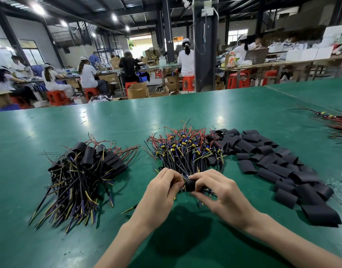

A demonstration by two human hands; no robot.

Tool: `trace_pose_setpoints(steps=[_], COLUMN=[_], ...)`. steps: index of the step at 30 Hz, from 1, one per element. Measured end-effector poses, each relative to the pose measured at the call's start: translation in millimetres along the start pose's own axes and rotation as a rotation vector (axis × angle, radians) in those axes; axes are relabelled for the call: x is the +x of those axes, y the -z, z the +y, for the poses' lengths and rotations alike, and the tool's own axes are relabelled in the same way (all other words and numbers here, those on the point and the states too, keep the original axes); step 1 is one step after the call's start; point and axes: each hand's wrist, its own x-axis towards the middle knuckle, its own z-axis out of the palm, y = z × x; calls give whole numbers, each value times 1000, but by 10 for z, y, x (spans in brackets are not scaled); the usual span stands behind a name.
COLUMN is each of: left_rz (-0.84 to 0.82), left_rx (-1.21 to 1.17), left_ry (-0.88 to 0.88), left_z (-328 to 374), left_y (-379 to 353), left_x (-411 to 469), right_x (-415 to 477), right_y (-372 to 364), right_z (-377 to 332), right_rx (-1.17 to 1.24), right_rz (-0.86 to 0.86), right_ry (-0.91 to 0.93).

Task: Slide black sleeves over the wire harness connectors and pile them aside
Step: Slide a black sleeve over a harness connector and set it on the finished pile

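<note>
Workbench: a flat green-topped table lies under everything here
Sleeved pile: a heap of black, yellow and purple wire harnesses with black sleeves on them lies well to the left of my hands, wire ends fanned toward me
My left hand: fingers curled, fingertips pinching the held harness at the sleeve's left end
Sleeve in work: a short black tube sleeve sits between my two hands, just above the table, with thin harness wires poking out on its right
Bare pile: a tangle of red and black wires with small yellow and blue parts lies just behind my hands
My right hand: thumb and forefinger pinch the black tube sleeve, the other fingers loosely bent
Loose sleeves: a spread of flat black tube pieces touches the bare pile's right side and runs toward me
Far right: a bundle of red wires lies at the table's edge of view, well apart
</note>
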Motion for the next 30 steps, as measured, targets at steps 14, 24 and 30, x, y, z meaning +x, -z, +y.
trace_pose_setpoints(steps=[14, 24, 30], left_rz=[731, 551, 615], left_rx=[437, 583, 630], left_ry=[16, 645, 708], left_z=[-515, -1133, -1000], left_y=[799, 1017, 895], left_x=[215, 41, 78], right_x=[23, -95, -65], right_y=[113, 274, 346], right_z=[264, 767, 814], right_rx=[-329, -864, -872], right_rz=[12, -251, -286], right_ry=[-169, -812, -788])
